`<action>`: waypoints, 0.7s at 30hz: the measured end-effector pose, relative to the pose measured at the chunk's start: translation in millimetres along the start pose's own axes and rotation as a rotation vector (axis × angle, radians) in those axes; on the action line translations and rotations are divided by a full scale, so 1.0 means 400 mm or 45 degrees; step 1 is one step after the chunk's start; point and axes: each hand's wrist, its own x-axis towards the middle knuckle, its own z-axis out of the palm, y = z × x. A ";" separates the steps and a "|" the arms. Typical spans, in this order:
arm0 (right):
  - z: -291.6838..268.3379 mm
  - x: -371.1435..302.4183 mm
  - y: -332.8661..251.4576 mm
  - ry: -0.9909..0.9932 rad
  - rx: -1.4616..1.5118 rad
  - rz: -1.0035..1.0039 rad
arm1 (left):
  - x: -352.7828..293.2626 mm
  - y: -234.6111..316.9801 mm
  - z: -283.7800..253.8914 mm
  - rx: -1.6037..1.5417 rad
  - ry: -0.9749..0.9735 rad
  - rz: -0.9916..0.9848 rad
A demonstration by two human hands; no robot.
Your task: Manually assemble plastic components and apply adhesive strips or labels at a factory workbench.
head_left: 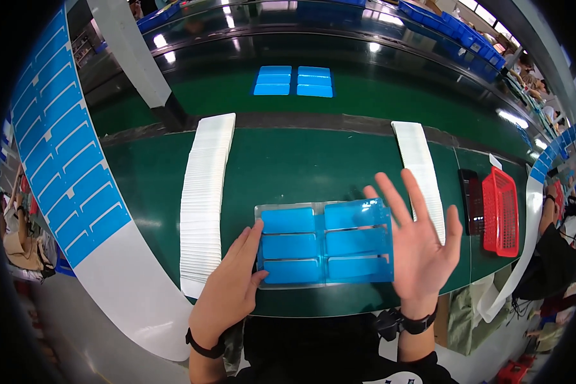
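Broadly, bench (301,166): green, beneath both hands.
White stacks (201,205): one beyond each hand, presumably for easy reach.
Blue six-panel sheet (289,245): between the hands, face up, long axis crosswise, hand to hand.
Left hand (229,288): gripping its left edge, likely steadying it.
Right hand (425,259): fingers spread wide, at the right edge; contact unclear.

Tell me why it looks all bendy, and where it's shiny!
Head view: the wide fisheye lens makes the table look curved in front, and the corners are black; head view again: white glare streaks the belt behind, and small glints show on the blue pack.
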 end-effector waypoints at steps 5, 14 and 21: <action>-0.032 -0.021 -0.066 0.070 -0.410 -0.249 | 0.004 0.010 0.007 0.052 0.056 0.007; -0.009 -0.118 -0.097 0.085 -2.067 -0.097 | 0.011 -0.024 -0.020 -0.082 -0.041 -0.008; -0.028 -0.128 -0.062 0.037 -2.340 -0.133 | 0.010 -0.022 -0.031 -0.107 -0.052 0.013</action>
